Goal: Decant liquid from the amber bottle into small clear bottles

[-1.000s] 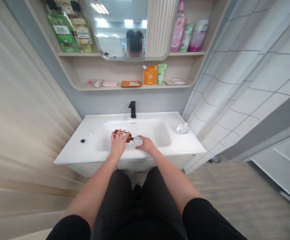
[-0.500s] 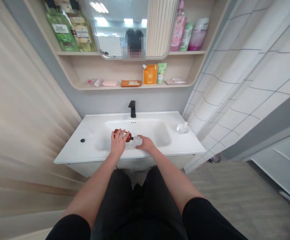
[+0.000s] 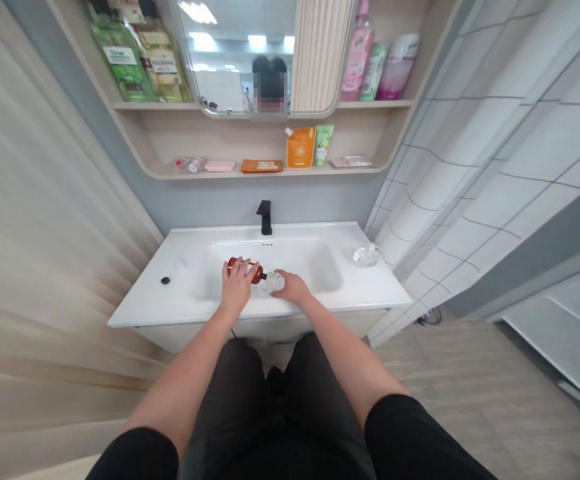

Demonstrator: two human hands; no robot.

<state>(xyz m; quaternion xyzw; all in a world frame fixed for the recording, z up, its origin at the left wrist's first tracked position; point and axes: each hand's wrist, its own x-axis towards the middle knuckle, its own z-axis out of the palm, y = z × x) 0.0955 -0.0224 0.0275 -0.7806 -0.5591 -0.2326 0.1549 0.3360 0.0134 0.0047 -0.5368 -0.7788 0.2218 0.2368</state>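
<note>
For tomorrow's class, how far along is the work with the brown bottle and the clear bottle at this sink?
Done: nothing looks clearly finished, though a clear item sits apart on the sink. In hand: the left hand grips the tilted brown bottle, its black tip at the clear bottle under the right hand. Left: neither is set down; their contents can't be seen.

The amber bottle [image 3: 241, 271] lay nearly horizontal, its glossy body at the left and its black neck pointing right. The neck's tip reached the clear bottle [image 3: 274, 284], which was transparent, colourless and partly hidden. Its exact tilt and contents could not be determined.
</note>
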